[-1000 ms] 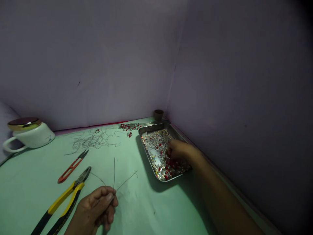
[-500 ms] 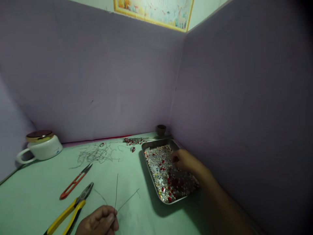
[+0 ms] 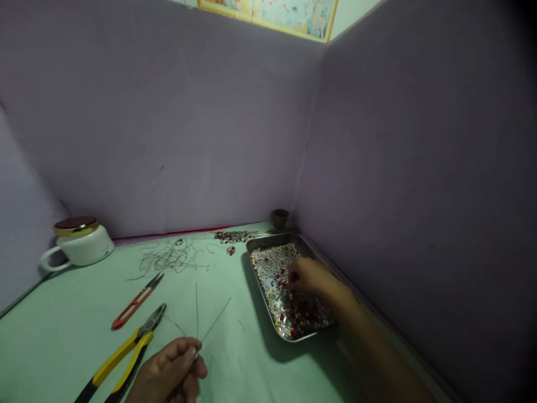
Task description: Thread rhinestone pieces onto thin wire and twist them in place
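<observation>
My left hand (image 3: 170,372) is at the bottom edge, its fingers pinched round thin wires (image 3: 197,313) that fan upward over the green table top (image 3: 62,313). My right hand (image 3: 308,278) reaches into a steel tray (image 3: 259,279) of small silver and red beads (image 3: 274,268). Its fingers are curled down among the beads, with a red bead at the fingertips. Whether they grip it is hidden.
Yellow-handled pliers (image 3: 126,352) and red thread snips (image 3: 136,301) lie left of the wires. A tangle of wire scraps (image 3: 170,257) and loose red beads (image 3: 229,237) lie near the back wall. A white lidded cup (image 3: 79,243) stands far left, a small brown pot (image 3: 279,217) in the corner.
The view has tilted up and shifted, showing more wall and a picture edge. My right hand has moved a little within the tray. My left hand keeps its pinch on the wires.
</observation>
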Demonstrator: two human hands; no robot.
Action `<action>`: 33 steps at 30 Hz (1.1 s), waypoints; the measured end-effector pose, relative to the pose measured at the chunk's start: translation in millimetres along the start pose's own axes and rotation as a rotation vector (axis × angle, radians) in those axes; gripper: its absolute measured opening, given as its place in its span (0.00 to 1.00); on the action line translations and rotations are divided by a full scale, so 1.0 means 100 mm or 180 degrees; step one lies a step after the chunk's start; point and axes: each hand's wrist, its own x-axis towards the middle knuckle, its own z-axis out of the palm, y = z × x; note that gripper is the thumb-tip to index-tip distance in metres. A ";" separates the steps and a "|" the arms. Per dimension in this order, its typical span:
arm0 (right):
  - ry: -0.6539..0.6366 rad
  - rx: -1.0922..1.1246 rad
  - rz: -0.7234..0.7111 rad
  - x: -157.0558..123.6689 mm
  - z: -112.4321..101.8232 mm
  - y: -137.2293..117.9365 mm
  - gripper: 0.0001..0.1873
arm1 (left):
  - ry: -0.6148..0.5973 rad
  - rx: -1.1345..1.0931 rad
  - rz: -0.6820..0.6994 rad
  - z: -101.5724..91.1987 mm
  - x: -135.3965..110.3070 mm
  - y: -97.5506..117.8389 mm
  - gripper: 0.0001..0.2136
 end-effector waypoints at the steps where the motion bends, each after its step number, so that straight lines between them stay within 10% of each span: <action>1: -0.0025 -0.0028 -0.0022 -0.01 0.01 -0.02 0.08 | 0.0028 0.0019 0.0105 0.02 -0.04 0.01 0.19; 33: -0.0686 0.0175 -0.0064 0.00 -0.03 0.08 0.10 | -0.0155 0.0288 0.0109 0.06 -0.10 0.06 0.12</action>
